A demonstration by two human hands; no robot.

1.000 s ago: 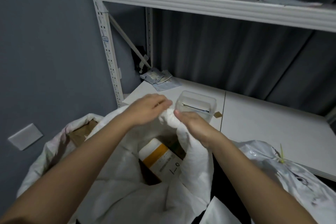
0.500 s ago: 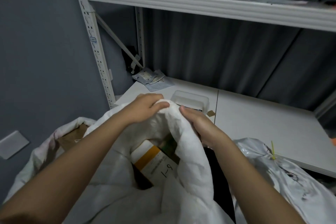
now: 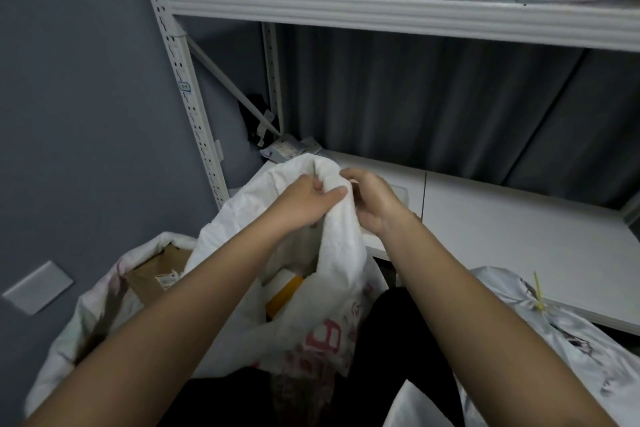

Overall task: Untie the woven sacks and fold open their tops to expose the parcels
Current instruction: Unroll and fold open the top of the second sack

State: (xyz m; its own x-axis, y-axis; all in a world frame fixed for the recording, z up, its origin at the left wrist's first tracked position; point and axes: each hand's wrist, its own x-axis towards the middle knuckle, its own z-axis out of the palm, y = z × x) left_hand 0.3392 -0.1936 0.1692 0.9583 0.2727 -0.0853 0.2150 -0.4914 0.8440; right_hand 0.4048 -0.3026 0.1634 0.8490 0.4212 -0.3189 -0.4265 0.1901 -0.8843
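Here, the white woven sack with red print point(image 3: 332, 260) is standing open in front of the white lower shelf point(image 3: 519, 229), its bunched top edge lifted; the left hand point(image 3: 308, 199) and right hand point(image 3: 372, 199) are both gripping that edge. Inside, a white-and-orange parcel point(image 3: 285, 291) is showing, and another open sack holding a brown cardboard box point(image 3: 156, 270) is sitting to the left.

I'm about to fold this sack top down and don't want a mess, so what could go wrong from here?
1. Both the left hand and right hand bunch the middle sack rim high; pulling hard might tip it and spill the orange-and-white parcel.
2. The folded rim could drape over the open sack on the left and hide its cardboard box.
3. The right-hand sack looks closed by a yellow tie and could be overlooked.
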